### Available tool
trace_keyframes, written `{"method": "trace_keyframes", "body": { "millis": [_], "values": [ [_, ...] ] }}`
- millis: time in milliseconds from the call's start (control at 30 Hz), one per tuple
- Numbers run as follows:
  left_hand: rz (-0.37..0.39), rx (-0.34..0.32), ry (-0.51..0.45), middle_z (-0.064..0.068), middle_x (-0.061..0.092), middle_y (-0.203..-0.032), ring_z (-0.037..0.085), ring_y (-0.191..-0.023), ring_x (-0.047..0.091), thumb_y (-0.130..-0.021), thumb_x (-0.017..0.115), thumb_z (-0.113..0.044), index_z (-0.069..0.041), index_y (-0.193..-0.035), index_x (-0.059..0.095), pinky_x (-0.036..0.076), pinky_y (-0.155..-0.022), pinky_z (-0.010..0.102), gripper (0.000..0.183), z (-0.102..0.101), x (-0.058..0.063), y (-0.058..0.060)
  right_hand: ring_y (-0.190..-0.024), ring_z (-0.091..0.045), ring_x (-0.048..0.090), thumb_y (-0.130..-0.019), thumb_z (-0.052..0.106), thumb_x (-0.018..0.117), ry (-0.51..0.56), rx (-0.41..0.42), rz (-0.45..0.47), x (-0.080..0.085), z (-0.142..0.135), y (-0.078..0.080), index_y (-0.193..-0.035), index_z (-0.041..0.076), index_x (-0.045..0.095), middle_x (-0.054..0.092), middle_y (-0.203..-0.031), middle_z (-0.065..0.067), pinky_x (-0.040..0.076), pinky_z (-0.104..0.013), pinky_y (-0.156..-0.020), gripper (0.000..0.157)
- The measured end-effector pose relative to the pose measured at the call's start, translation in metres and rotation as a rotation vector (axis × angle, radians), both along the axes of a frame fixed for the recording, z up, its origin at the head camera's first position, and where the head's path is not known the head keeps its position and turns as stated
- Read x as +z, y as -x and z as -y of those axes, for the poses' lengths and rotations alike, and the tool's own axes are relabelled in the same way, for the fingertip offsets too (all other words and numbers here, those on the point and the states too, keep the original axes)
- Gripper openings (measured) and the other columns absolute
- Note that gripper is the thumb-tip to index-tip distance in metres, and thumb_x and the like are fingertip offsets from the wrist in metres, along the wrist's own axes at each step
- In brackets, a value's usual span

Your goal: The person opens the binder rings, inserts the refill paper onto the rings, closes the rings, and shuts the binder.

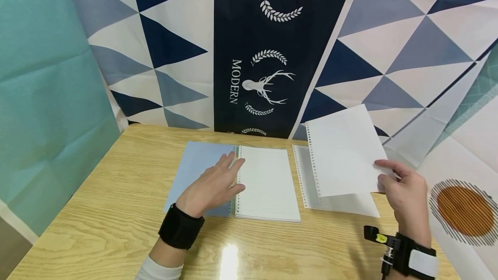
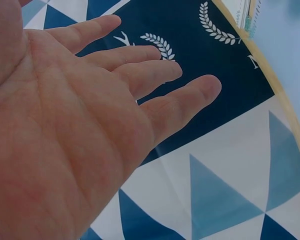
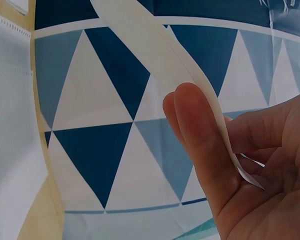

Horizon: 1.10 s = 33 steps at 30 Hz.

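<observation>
My right hand [image 1: 406, 187] pinches a white loose-leaf sheet [image 1: 346, 152] by its right edge, thumb on one side and fingers on the other. The sheet is raised, its row of punched holes along the left side. Under it, more white hole-punched paper [image 1: 338, 204] lies on the table, partly hidden. My left hand [image 1: 214, 185] hovers with straight fingers over the spine of an open ring-bound notebook; its palm shows bare in the left wrist view. The notebook has a pale blue cover [image 1: 198, 163] on the left and a lined page stack [image 1: 266, 185] on the right.
The notebook and paper lie on a light wooden table [image 1: 116, 211]. Behind its far edge hangs a cloth [image 1: 179, 77] with triangles and a dark deer-print band. A teal cloth [image 1: 50, 77] hangs at the left. At the right is white fabric with a brown circle [image 1: 464, 211].
</observation>
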State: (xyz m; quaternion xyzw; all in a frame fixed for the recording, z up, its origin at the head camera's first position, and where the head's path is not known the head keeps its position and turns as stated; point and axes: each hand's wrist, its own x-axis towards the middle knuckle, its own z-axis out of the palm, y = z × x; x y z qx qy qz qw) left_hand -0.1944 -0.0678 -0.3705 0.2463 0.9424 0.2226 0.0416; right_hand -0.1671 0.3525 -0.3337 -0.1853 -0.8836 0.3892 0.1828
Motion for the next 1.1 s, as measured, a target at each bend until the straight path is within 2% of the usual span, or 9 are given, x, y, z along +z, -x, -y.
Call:
{"method": "trace_keyframes", "body": {
  "millis": [133,233,300,367,667,733,867,967,1100],
  "values": [
    [-0.012,0.003,-0.005,0.020,0.020,-0.169,0.039,-0.157,0.020,-0.104,0.059,-0.037,-0.012,-0.159,0.035,0.034,-0.118,0.062,0.065,0.002,0.000,0.000,-0.067,-0.004,0.056,-0.097,0.002,0.050,0.001,0.023,-0.009,0.002,0.006,-0.002,-0.134,0.001,0.064,0.060,-0.129,-0.019,0.051,-0.022,-0.052,0.040],
    [-0.007,0.002,-0.014,0.021,0.019,-0.169,0.040,-0.157,0.020,-0.104,0.059,-0.036,-0.012,-0.158,0.035,0.033,-0.119,0.062,0.064,0.003,0.000,0.000,-0.056,-0.007,0.049,-0.098,0.004,0.050,-0.002,0.048,-0.020,0.003,0.008,-0.004,-0.130,0.002,0.065,0.067,-0.105,-0.010,0.044,-0.025,-0.047,0.036],
    [0.000,0.005,-0.021,0.021,0.019,-0.169,0.040,-0.157,0.019,-0.104,0.059,-0.036,-0.012,-0.158,0.035,0.032,-0.119,0.062,0.064,0.003,0.001,0.000,-0.051,-0.010,0.043,-0.098,0.005,0.050,-0.007,0.061,-0.027,0.004,0.010,-0.005,-0.128,0.001,0.066,0.065,-0.090,-0.001,0.039,-0.029,-0.045,0.035],
    [0.006,0.008,-0.023,0.021,0.019,-0.169,0.040,-0.157,0.019,-0.104,0.059,-0.036,-0.011,-0.159,0.035,0.032,-0.119,0.062,0.065,0.004,0.001,0.000,-0.050,-0.013,0.040,-0.100,0.007,0.049,-0.014,0.072,-0.023,0.003,0.011,-0.006,-0.129,0.002,0.066,0.061,-0.086,0.002,0.038,-0.030,-0.045,0.035],
    [0.023,0.028,-0.032,0.020,0.018,-0.169,0.038,-0.158,0.016,-0.104,0.059,-0.036,-0.012,-0.160,0.032,0.029,-0.121,0.062,0.067,0.007,0.002,0.001,-0.045,-0.012,0.035,-0.101,0.007,0.048,-0.018,0.088,-0.029,0.005,0.020,-0.003,-0.135,0.001,0.064,0.054,-0.133,-0.017,0.036,-0.027,-0.045,0.038],
    [0.024,0.030,-0.038,0.021,0.018,-0.169,0.038,-0.158,0.016,-0.104,0.059,-0.036,-0.012,-0.160,0.032,0.029,-0.121,0.062,0.067,0.007,0.003,0.001,-0.045,-0.011,0.033,-0.100,0.006,0.048,-0.014,0.100,-0.030,0.005,0.022,-0.003,-0.135,0.001,0.063,0.053,-0.136,-0.018,0.035,-0.027,-0.044,0.039],
    [0.018,0.026,-0.038,0.021,0.018,-0.169,0.039,-0.158,0.017,-0.104,0.059,-0.036,-0.011,-0.160,0.032,0.030,-0.121,0.062,0.067,0.009,0.003,0.001,-0.052,-0.010,0.041,-0.100,0.006,0.048,-0.010,0.137,-0.021,0.005,0.026,-0.002,-0.136,0.001,0.062,0.051,-0.140,-0.019,0.042,-0.024,-0.049,0.040],
    [0.015,0.023,-0.038,0.021,0.018,-0.169,0.039,-0.158,0.017,-0.104,0.059,-0.036,-0.011,-0.160,0.032,0.030,-0.120,0.062,0.067,0.010,0.004,0.001,-0.059,-0.008,0.052,-0.100,0.004,0.046,0.009,0.182,-0.026,0.005,0.028,-0.002,-0.138,-0.001,0.061,0.049,-0.144,-0.021,0.055,-0.022,-0.058,0.040],
    [0.013,0.019,-0.044,0.022,0.018,-0.169,0.040,-0.158,0.017,-0.104,0.059,-0.036,-0.010,-0.160,0.032,0.030,-0.120,0.062,0.067,0.012,0.004,0.001,-0.057,-0.009,0.054,-0.100,0.003,0.045,0.053,0.235,-0.035,0.005,0.031,-0.001,-0.139,-0.004,0.058,0.044,-0.149,-0.024,0.062,-0.027,-0.063,0.041]
  ]
}}
